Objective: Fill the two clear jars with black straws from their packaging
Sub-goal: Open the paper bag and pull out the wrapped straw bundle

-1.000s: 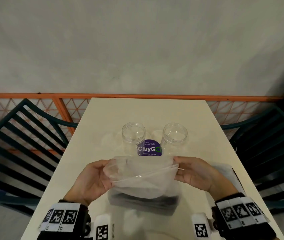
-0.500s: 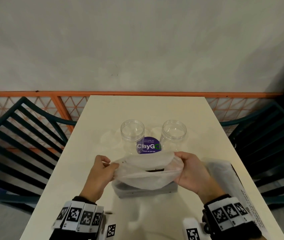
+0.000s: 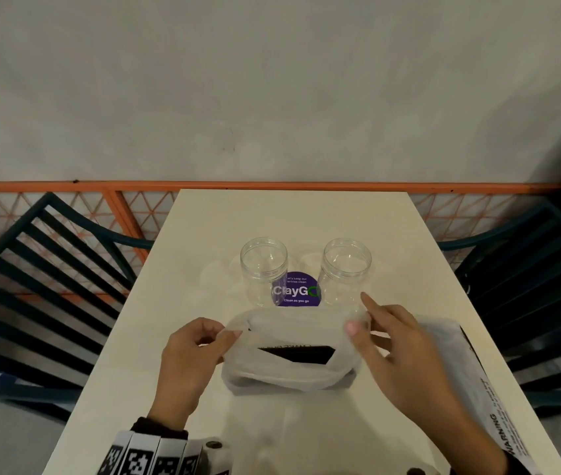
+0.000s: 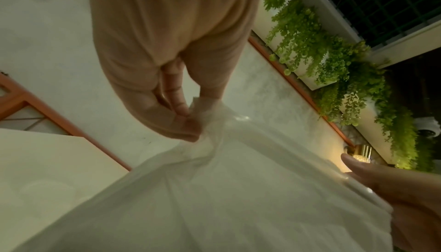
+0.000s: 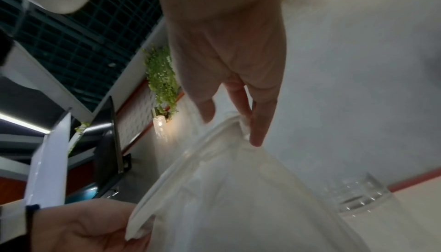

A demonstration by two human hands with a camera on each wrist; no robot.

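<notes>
On the cream desk (image 3: 203,234), just in front of the two clear round jars (image 3: 263,265), sits the crinkly frosted bag (image 3: 289,375) of black straws (image 3: 301,354). Left hand (image 3: 186,365) fingers (image 4: 183,108) pinch its left rim, palm turned inward. Right hand (image 3: 406,358) pinches the right rim between thumb and middle finger, index sticking out straight, mouth pulled wide.

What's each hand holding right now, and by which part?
Both hold the translucent plastic bag by its open rim: left hand pinches the left end, right hand pinches the right end. Black straw pack shows inside.
</notes>
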